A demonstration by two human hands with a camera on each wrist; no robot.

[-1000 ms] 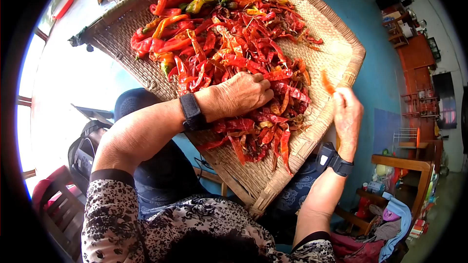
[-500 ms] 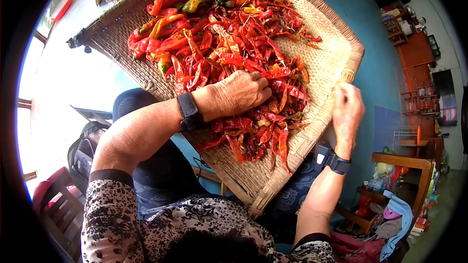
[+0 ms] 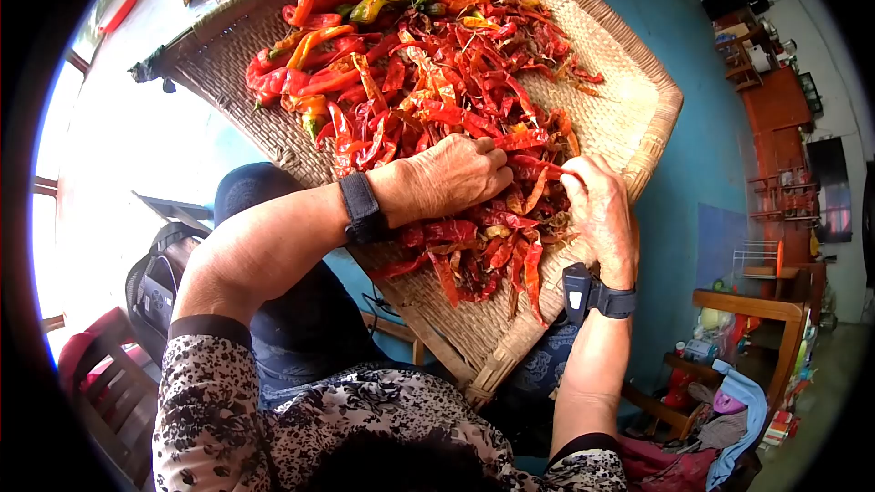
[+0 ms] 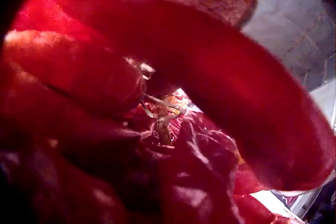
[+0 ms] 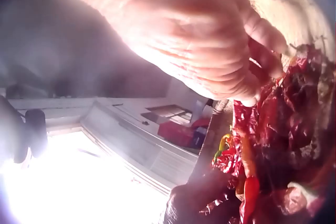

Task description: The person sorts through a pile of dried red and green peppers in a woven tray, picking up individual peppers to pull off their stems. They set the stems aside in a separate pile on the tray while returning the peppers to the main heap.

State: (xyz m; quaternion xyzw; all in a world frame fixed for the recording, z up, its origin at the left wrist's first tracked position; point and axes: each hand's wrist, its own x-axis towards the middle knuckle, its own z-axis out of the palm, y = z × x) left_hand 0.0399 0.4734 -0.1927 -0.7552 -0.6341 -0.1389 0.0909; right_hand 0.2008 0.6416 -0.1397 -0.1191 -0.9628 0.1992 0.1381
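Dried red chilies [image 3: 428, 114] lie heaped on a woven tray [image 3: 620, 109], some wrinkled and some smoother. My left hand [image 3: 447, 178] rests on the middle of the heap with its fingers curled. Its fingertips are hidden, so I cannot tell whether they hold a chili. In the left wrist view a large glossy red chili [image 4: 210, 71] fills the foreground. My right hand [image 3: 602, 214] is at the heap's right side, its thumb and fingers pinching the end of a red chili [image 3: 538, 165]. The right wrist view shows its fingers [image 5: 265, 32] bent down at the chilies.
Fresher orange and green chilies [image 3: 374, 7] lie at the tray's far end. The tray sits over the person's knees, its near corner [image 3: 483, 383] close to the patterned shirt. A wooden chair with cloths [image 3: 738, 410] stands at the right, another chair [image 3: 114, 392] at the left.
A second ago my right hand held an orange chili by the tray's right rim; that chili is gone from it. The hand has moved left and pinches a red one. My left hand stays put.
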